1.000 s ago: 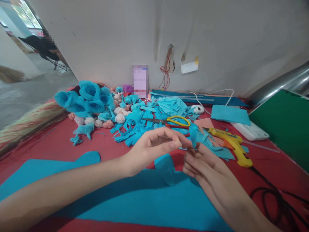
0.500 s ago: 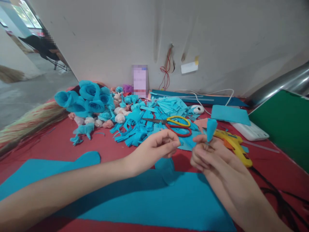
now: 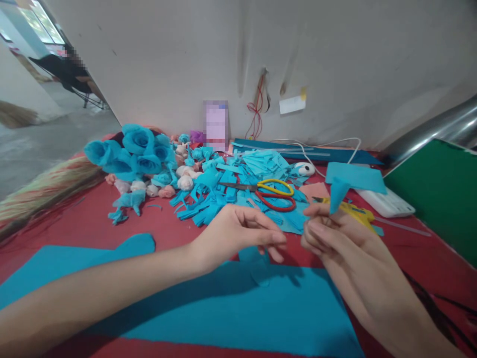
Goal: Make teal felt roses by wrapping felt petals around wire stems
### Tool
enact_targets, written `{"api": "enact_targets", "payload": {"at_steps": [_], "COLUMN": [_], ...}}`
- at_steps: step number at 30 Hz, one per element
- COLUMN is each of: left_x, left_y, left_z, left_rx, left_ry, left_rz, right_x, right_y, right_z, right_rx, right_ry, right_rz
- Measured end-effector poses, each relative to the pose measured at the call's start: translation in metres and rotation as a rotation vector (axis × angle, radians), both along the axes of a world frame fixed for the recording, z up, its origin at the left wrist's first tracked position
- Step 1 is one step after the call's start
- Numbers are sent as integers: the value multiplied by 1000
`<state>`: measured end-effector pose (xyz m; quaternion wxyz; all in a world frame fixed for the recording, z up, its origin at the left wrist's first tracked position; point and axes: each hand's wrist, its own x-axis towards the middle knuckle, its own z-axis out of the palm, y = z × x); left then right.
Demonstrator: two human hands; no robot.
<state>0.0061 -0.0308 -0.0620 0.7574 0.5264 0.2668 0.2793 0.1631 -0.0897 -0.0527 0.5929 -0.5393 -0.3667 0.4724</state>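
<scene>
My right hand pinches a small cone of rolled blue crepe paper, its wide end pointing up. My left hand is just left of it, fingers apart, with nothing visible in them. Beneath both hands a large blue paper sheet lies flat. Cut blue petal pieces rest on it, one petal under my left hand and another petal at the sheet's far edge.
Behind my hands are scissors, blue paper scraps and finished blue paper roses. A yellow glue gun is partly hidden behind my right hand. A phone leans on the wall; a broom lies left.
My left hand's fingers have spread from a pinch and dropped slightly. My right hand has shifted a little right, and the paper cone now tilts further right.
</scene>
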Motion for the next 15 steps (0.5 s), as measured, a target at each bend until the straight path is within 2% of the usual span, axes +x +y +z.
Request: {"api": "enact_targets", "payload": {"at_steps": [10,15], "left_x": [-1,-1], "left_y": [2,2], "left_z": [2,0], "left_rx": [140,121], "left_ry": [48,2], "left_rz": [65,50], "right_x": [3,2], "right_y": [2,1], "right_z": [-3,-2], "right_rx": [4,-6], "right_ry": [-37,-38], "right_rz": [16,5]}}
